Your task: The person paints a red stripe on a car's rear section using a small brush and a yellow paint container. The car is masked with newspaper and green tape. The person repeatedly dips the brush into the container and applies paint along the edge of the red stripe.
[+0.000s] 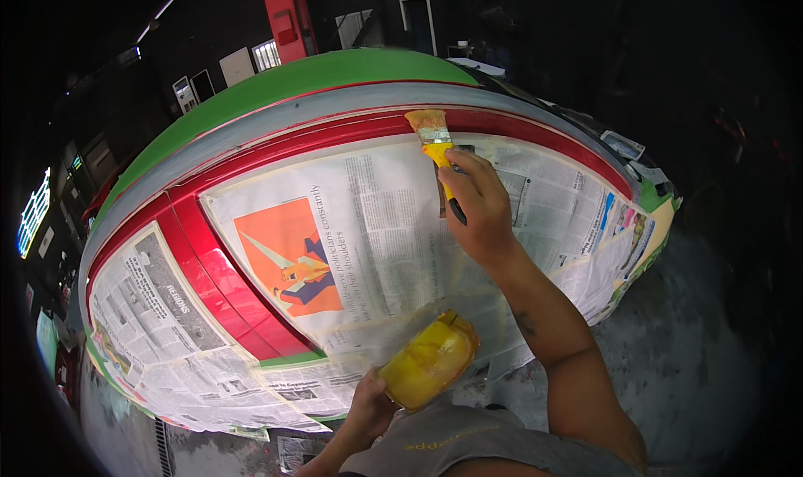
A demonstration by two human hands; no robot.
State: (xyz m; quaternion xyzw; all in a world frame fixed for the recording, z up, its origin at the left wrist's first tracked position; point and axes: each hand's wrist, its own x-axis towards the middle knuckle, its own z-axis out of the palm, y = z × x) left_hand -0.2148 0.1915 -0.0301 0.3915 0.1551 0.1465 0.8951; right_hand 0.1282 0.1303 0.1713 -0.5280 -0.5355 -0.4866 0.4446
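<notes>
My right hand (481, 197) is closed round the yellow and black handle of a paintbrush (437, 147). The brush's pale bristles touch the red strip (351, 127) along the upper side of a car body, just above the newspaper masking (389, 218). Low in front of my shirt, my left hand (370, 406) grips a yellow, cut-open plastic container (431, 360) by its lower left edge. The container is tilted, and its inside looks smeared. Newspaper sheets, taped along their edges, cover the car's side windows.
A grey band (276, 113) runs above the red strip, and the roof (335, 69) is green. A red post (286, 17) stands behind the car. More newspaper (297, 452) lies on the grey floor by a drain grate (163, 448).
</notes>
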